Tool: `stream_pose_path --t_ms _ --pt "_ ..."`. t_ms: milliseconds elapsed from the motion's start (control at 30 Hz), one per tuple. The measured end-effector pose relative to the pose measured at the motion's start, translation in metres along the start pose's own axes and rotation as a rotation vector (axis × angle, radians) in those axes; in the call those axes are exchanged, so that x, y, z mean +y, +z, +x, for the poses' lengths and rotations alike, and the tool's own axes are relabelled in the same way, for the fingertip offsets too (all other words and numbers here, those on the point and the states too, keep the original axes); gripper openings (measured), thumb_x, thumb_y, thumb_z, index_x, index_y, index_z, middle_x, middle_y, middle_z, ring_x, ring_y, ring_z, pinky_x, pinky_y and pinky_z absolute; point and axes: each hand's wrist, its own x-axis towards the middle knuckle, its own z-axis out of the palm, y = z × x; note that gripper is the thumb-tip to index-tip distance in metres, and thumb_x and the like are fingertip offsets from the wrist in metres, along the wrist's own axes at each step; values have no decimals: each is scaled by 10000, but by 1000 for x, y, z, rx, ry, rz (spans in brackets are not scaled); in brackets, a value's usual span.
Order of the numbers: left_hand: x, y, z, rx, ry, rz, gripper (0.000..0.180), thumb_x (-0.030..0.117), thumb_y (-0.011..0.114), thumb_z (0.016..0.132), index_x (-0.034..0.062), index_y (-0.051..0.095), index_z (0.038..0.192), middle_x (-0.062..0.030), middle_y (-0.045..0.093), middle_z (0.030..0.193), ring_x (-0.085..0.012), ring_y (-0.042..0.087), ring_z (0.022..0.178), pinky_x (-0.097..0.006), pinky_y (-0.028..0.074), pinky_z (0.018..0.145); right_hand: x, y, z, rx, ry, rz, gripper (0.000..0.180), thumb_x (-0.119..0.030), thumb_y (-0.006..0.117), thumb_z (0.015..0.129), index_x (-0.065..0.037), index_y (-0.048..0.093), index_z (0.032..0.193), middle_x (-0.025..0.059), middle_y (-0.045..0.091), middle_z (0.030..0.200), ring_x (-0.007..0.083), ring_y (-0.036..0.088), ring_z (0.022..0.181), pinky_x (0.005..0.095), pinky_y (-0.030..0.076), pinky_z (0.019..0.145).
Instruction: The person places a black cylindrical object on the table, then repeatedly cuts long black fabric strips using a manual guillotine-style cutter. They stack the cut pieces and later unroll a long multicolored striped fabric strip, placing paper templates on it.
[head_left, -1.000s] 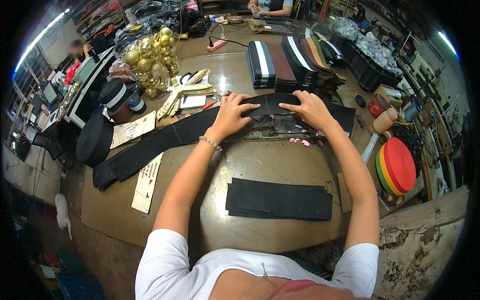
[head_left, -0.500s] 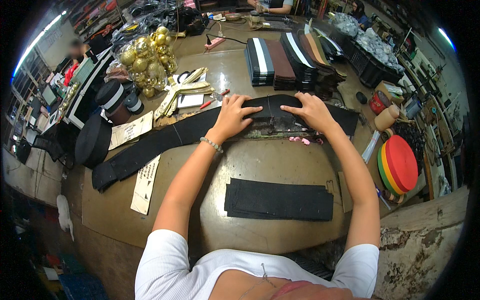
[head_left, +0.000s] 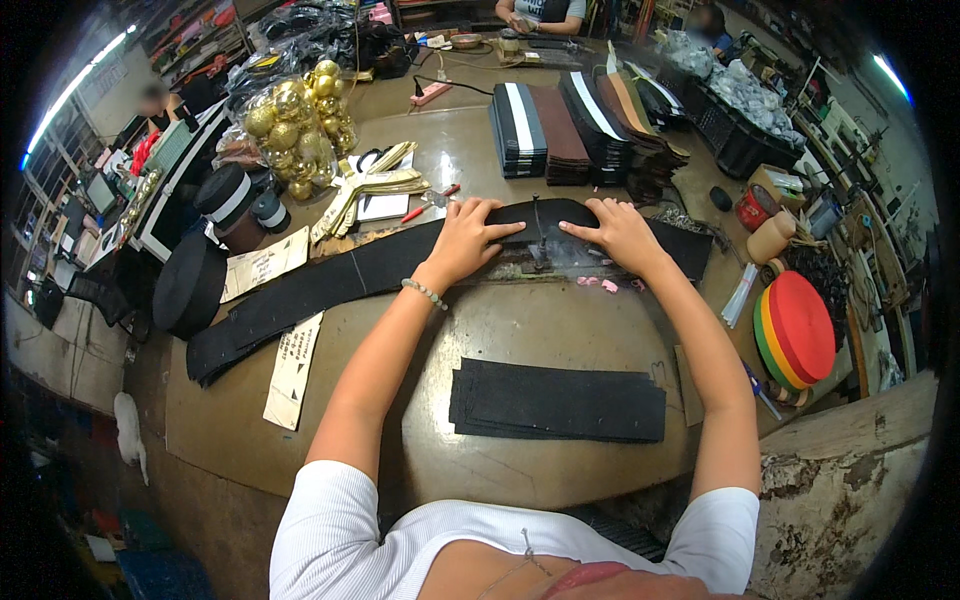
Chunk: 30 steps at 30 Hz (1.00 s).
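Both hands, left [head_left: 468,238] and right [head_left: 618,232], press flat, unclenched, on the long black strip [head_left: 330,285] beside a bag of gold balls [head_left: 290,110].

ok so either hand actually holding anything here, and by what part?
Nothing is gripped. Both the left hand and right hand press flat on the middle of the long black strip, either side of the thin upright tool there.

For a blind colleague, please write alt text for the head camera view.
A person's left hand and right hand press flat on a long black fabric strip across a worn brown worktable. A stack of shorter black fabric strips lies nearer the person, with gold ball ornaments far left.
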Motion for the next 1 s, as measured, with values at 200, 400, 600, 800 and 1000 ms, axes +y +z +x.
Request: stream_pose_path --t_ms 200,400,600,800,1000 --pt "0 -1 0 1 10 5 578 111 766 741 347 669 1260 -58 538 1298 -272 467 1190 -437 344 995 0 -2 0 10 -16 -8 616 -89 545 867 -463 541 1355 79 555 1136 218 564 951 344 475 770" --pt "2 -5 -1 -41 -3 -14 556 106 745 766 344 669 1262 -66 535 1306 -277 467 1191 -433 340 1000 0 -3 -2 15 -40 -8 610 -93 540 873 -460 534 1360 73 555 1135 215 560 957 345 465 767" --pt "-1 -7 0 -72 -17 -75 550 97 733 771 343 672 1260 -48 505 1349 -276 450 1223 -440 343 1024 2 1 -4 37 -52 11 607 -93 547 861 -449 545 1352 68 560 1158 214 561 971 346 459 778" --pt "-7 -9 3 -91 33 -194 460 42 664 782 266 696 1183 27 474 1448 -267 464 1209 -429 366 1039 2 -3 -5 9 -72 -6 596 -78 560 846 -441 587 1319 41 579 1203 202 560 985 326 453 804" --pt "-11 -18 5 -153 -4 -394 469 57 587 833 186 622 1283 -31 461 1493 -309 432 1257 -465 292 1124 8 -20 -3 -70 109 292 596 -24 643 817 -313 601 1336 58 583 1210 239 560 1014 359 440 849"
